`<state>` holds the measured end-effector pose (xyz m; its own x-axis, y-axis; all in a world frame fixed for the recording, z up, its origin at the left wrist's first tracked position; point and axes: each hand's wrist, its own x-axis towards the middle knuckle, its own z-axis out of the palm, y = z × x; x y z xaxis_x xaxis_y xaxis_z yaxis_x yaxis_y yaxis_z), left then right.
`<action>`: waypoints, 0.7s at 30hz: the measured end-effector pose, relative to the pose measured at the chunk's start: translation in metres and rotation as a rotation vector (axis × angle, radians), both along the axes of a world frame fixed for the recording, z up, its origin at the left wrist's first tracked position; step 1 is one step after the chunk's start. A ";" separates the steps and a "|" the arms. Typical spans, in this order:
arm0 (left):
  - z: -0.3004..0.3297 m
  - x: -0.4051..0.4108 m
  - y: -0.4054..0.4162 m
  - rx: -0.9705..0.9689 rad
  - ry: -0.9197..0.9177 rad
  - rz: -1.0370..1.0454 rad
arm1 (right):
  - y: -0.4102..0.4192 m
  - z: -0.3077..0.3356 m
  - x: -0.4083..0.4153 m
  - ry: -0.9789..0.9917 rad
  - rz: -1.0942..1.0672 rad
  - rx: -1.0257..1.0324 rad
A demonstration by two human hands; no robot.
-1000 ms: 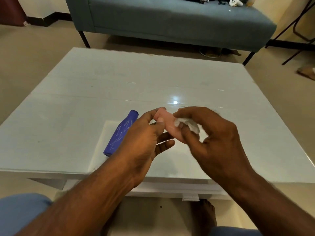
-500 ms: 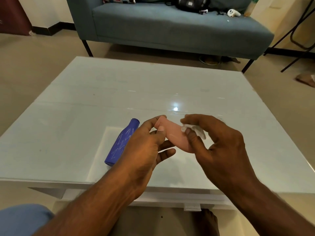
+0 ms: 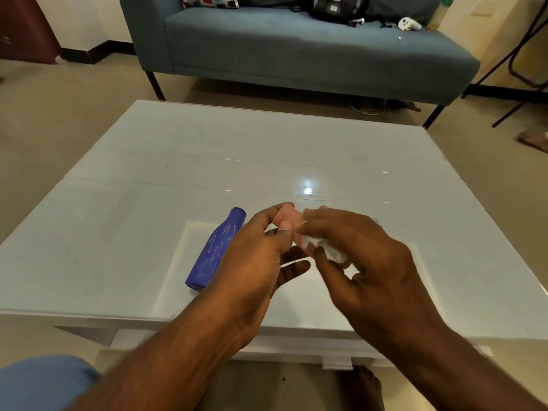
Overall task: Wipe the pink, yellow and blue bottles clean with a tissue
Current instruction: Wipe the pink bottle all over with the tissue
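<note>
Left hand (image 3: 255,262) pinching pink bottle (image 3: 289,219). Right hand (image 3: 370,262) gripping crumpled tissue (image 3: 329,250) against it. Blue bottle (image 3: 216,250) lying on glass table (image 3: 118,232).

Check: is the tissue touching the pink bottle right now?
Touching. The head view shows the right hand pressing the tissue against the pink bottle, with no gap between them, while the left hand holds the bottle.
</note>
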<state>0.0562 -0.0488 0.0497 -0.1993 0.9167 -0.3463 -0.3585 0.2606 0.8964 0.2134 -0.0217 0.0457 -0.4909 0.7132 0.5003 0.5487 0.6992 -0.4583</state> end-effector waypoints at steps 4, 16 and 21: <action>0.000 0.000 -0.001 0.000 0.008 0.009 | 0.007 0.000 0.004 0.051 -0.059 -0.059; 0.002 0.000 0.000 -0.003 -0.025 0.058 | 0.008 0.001 0.006 0.040 -0.077 -0.054; 0.005 -0.002 0.000 -0.001 -0.094 0.124 | 0.010 0.001 0.009 0.116 -0.115 -0.111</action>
